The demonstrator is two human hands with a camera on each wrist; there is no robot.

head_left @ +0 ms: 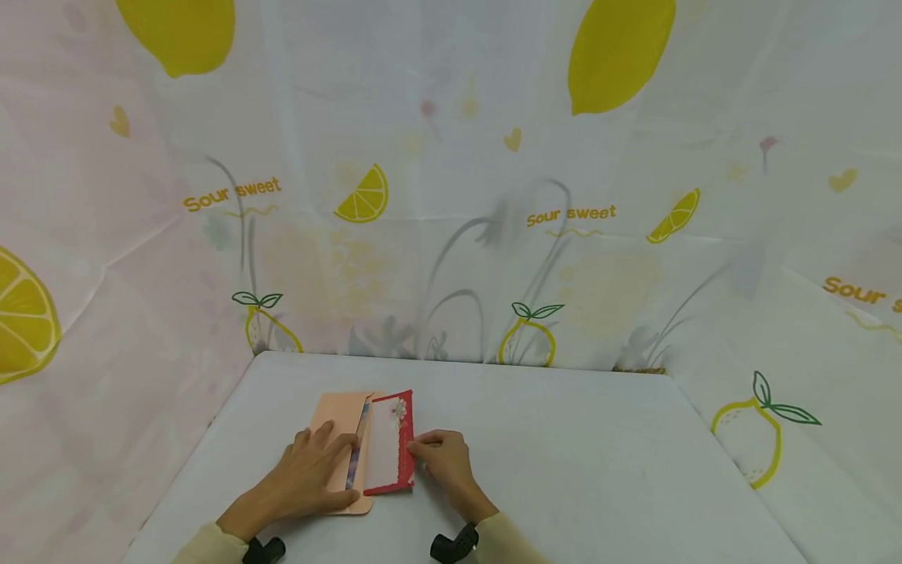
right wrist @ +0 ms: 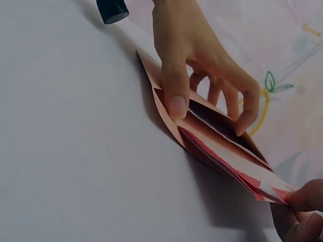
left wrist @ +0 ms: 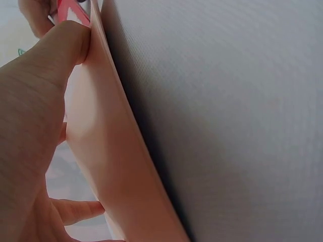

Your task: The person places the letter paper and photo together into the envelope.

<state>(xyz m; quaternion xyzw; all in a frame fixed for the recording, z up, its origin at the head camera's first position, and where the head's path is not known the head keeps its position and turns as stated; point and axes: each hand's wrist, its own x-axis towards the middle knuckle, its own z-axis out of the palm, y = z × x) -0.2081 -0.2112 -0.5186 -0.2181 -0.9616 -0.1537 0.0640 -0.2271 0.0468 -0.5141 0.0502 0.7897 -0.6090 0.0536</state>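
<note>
Peach envelope (head_left: 337, 439) is lying flat on the white counter (head_left: 578, 462), near the front left. My left hand (head_left: 310, 470) pins it down and the fingers hold its mouth open, curled on the edge. Right hand (head_left: 444, 462) pinches the long edge of a red card (head_left: 389, 453) that sits partly tucked into the opening. Looks to me like the slide-in step is in hand. Next move probably calls for pushing the card sideways, level, while the mouth is held wide.
</note>
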